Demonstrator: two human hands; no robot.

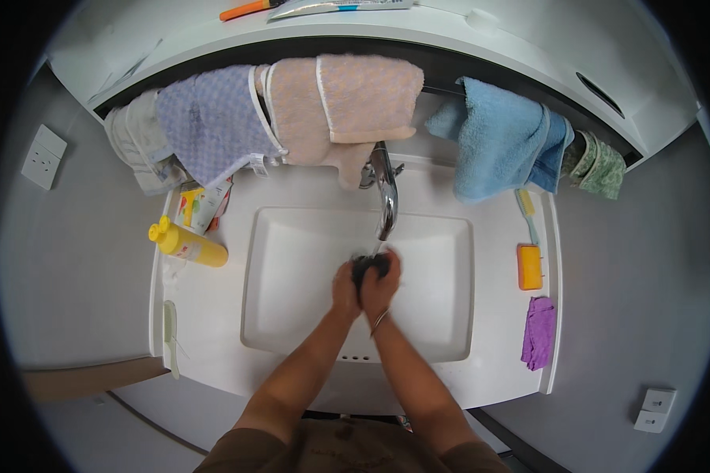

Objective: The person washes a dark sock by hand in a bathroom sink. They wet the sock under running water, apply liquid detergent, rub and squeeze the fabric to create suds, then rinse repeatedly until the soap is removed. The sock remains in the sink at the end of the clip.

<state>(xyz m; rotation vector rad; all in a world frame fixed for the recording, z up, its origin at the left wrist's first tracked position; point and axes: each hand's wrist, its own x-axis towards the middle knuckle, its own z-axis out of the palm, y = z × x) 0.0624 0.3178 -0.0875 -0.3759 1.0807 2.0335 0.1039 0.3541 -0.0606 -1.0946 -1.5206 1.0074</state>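
Under the chrome tap [387, 197], a small black thing [363, 270] is held between both my hands, over the white sink basin [284, 331]. My left hand [345, 290] closes round its left side. From the right, my right hand [382, 287] wraps it, with a thin bracelet on that wrist. A narrow stream of water runs from the spout onto the hands. Motion smears the fingers a little, and the hands cover much of the black thing, so I cannot tell its kind.
Left on the counter are a yellow pump bottle [189, 243], some tubes [207, 206] and a pale green comb [170, 335]. Right are a brush [528, 213], an orange-yellow sponge [530, 266] and a purple cloth [538, 334]. Towels [501, 142] hang behind the tap, below a white shelf [450, 35].
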